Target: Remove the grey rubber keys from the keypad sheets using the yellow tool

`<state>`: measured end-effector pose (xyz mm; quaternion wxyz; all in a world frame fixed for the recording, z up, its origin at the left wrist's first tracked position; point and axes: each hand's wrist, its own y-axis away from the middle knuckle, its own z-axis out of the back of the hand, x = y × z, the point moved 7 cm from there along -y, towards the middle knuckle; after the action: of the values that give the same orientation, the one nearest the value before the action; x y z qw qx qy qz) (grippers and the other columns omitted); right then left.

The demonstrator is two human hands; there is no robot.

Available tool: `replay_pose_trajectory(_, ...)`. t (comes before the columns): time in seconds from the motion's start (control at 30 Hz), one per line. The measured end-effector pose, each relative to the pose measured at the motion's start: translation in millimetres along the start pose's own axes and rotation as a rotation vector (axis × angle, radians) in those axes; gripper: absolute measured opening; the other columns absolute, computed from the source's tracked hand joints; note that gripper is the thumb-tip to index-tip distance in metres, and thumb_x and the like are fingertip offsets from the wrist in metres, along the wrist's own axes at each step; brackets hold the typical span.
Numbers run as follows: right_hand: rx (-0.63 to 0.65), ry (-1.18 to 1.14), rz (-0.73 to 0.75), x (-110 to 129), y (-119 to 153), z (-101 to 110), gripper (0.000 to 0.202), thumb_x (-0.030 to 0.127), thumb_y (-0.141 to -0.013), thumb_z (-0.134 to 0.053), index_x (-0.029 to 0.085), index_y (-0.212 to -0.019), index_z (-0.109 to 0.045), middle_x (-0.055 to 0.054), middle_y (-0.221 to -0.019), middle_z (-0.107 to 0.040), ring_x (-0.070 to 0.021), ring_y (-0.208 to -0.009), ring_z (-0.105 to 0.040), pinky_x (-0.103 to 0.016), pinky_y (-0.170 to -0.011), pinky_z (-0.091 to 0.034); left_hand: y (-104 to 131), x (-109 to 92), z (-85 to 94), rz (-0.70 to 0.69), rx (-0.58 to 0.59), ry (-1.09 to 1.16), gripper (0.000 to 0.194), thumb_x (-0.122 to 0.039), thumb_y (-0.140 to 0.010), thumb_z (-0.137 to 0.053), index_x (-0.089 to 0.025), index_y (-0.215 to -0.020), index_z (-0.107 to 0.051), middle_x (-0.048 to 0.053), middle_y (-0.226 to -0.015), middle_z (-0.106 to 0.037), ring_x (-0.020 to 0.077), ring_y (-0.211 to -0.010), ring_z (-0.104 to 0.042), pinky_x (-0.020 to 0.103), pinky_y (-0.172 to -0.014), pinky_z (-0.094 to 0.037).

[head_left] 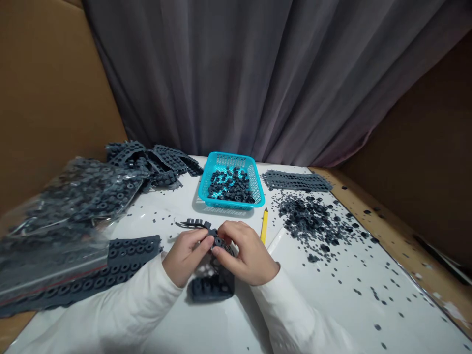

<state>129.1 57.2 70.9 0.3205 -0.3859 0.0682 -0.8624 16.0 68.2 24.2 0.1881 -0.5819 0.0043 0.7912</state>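
Between the fingertips of both hands is a dark grey molded rubber strip (197, 223) with small raised ring-shaped parts. My left hand (189, 255) pinches it from the left, thumb on top. My right hand (245, 251) grips it from the right with curled fingers, which hide part of it. One end of the strip sticks out past the left fingertips, and a wider piece (212, 289) hangs or lies below the hands; I cannot tell whether the two are joined. Beyond the hands stands a turquoise basket (203, 194) with many small black rubber parts (236, 187) inside.
At left lie a clear plastic bag (84, 191) of rubber rings, a molded sheet (136, 248) and crumpled sheets (147, 157). At right are a yellow pen-like tool (264, 226), a white strip (276, 240), a perforated sheet (298, 181) and scattered black bits (313, 221). A curtain (236, 73) hangs behind.
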Motion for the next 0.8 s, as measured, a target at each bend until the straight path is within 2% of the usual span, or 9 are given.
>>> replay_pose_trajectory(0.1,-0.032,0.064,-0.042,-2,1,0,0.027,0.040,-0.077,-0.057,0.019,-0.068,-0.043,0.001,-0.063,-0.044,-0.0138,-0.060,-0.039,-0.027,-0.058,-0.026,-1,-11,2.6,-0.086,-0.028,-0.096,0.036,-0.031,-0.080,-0.051,-0.018,-0.050,-0.038,-0.004,-0.051,-0.036,0.0119,-0.050,-0.034,0.026,-0.052,-0.023)
replay_pose_trajectory(0.23,0.058,0.007,-0.079,-4,1,-8,0.033,0.041,-0.083,-0.052,0.019,-0.061,-0.040,0.002,-0.057,-0.041,-0.0112,-0.054,-0.036,-0.025,-0.053,-0.023,-1,-15,2.1,-0.100,-0.015,-0.060,0.036,-0.031,-0.079,-0.052,-0.018,-0.048,-0.039,-0.003,-0.050,-0.038,0.0120,-0.050,-0.036,0.026,-0.051,-0.024)
replay_pose_trajectory(0.4,0.092,-0.286,-0.132,-7,0,-13,0.033,0.036,-0.088,-0.046,0.017,-0.061,-0.044,0.003,-0.055,-0.042,-0.0095,-0.052,-0.037,-0.023,-0.052,-0.027,1,0,-5.3,0.017,0.017,0.168,0.038,-0.043,-0.083,-0.047,-0.017,-0.055,-0.048,-0.002,-0.054,-0.042,0.0126,-0.053,-0.039,0.025,-0.052,-0.029)
replay_pose_trajectory(0.6,-0.063,-0.617,-0.232,-17,2,-29,0.036,0.042,-0.089,-0.042,0.016,-0.065,-0.048,0.002,-0.059,-0.044,-0.0101,-0.057,-0.039,-0.022,-0.054,-0.032,6,27,-15.1,0.189,-0.081,0.572,0.031,-0.045,-0.080,-0.054,-0.016,-0.071,-0.060,-0.001,-0.058,-0.048,0.0126,-0.055,-0.041,0.024,-0.054,-0.032)
replay_pose_trajectory(0.7,-0.078,-0.639,-0.222,-17,3,-34,0.038,0.043,-0.090,-0.038,0.016,-0.068,-0.050,0.001,-0.061,-0.047,-0.0109,-0.057,-0.042,-0.023,-0.054,-0.033,7,32,-11.3,0.234,-0.130,0.628,0.030,-0.044,-0.075,-0.060,-0.015,-0.065,-0.061,0.000,-0.054,-0.049,0.0132,-0.054,-0.043,0.025,-0.055,-0.035)
replay_pose_trajectory(0.8,-0.014,-0.471,-0.099,-8,1,-30,0.036,0.038,-0.092,-0.034,0.017,-0.069,-0.052,-0.002,-0.067,-0.054,-0.0126,-0.062,-0.047,-0.025,-0.061,-0.036,5,28,-4.0,0.209,-0.149,0.617,0.039,-0.048,-0.072,-0.060,-0.016,-0.050,-0.057,0.001,-0.049,-0.051,0.0151,-0.054,-0.047,0.027,-0.058,-0.038)
